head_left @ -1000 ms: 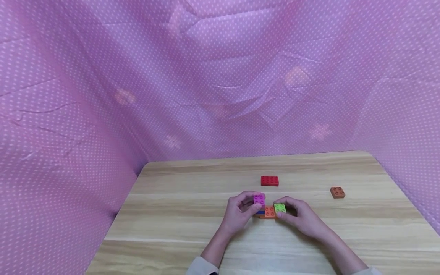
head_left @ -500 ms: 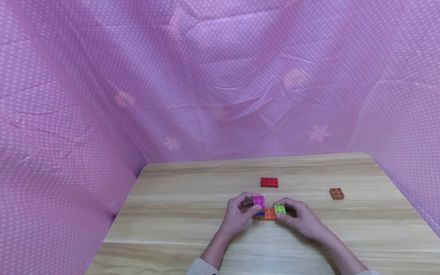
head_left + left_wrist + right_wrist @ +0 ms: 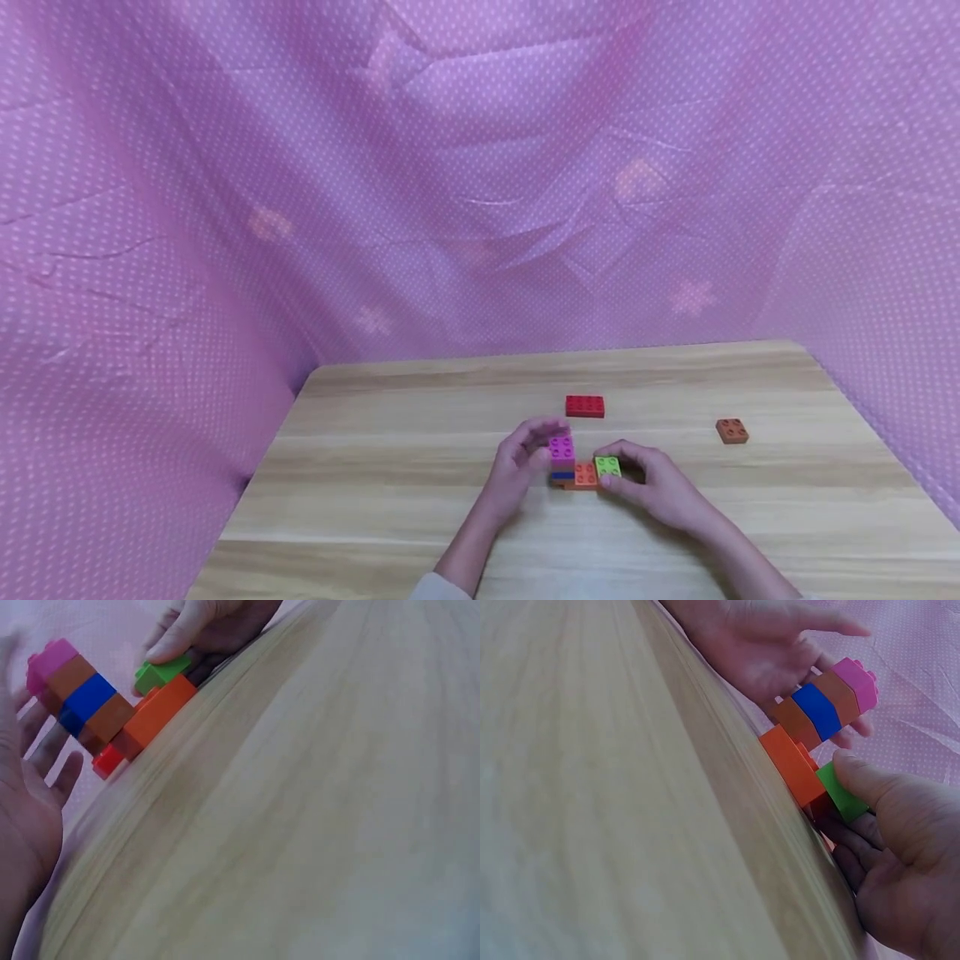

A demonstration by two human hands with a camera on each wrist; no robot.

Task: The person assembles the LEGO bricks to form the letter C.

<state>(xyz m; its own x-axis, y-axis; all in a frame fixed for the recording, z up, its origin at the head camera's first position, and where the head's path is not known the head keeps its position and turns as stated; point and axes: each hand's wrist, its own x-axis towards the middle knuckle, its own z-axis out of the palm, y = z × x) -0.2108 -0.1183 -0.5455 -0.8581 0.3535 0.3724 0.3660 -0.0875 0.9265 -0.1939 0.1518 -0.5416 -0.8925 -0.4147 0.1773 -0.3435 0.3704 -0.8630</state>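
Note:
A stack of toy bricks stands on the table, with a pink brick [image 3: 562, 447] on top. Below it come a brown brick [image 3: 839, 695], a blue brick [image 3: 816, 711] and another brown brick [image 3: 796, 724]. Its bottom is a longer orange brick [image 3: 159, 712] that reaches to the right. My left hand [image 3: 512, 477] is beside the stack's left side, fingers spread and apart from the bricks in the left wrist view. At the orange brick's right end sits a light green brick [image 3: 607, 466]; my right hand [image 3: 660, 487] pinches it between thumb and fingers.
Behind the stack lies a red brick [image 3: 585, 407] on the wooden table [image 3: 375, 467]. Farther right is a separate small brown brick [image 3: 732, 431]. A pink dotted cloth [image 3: 480, 208] hangs around the table's back and sides.
My left hand has let go of the stack's upper bricks and drawn slightly left, fingers opening. The right hand keeps its hold on the green brick. The head view has tilted a little upward.

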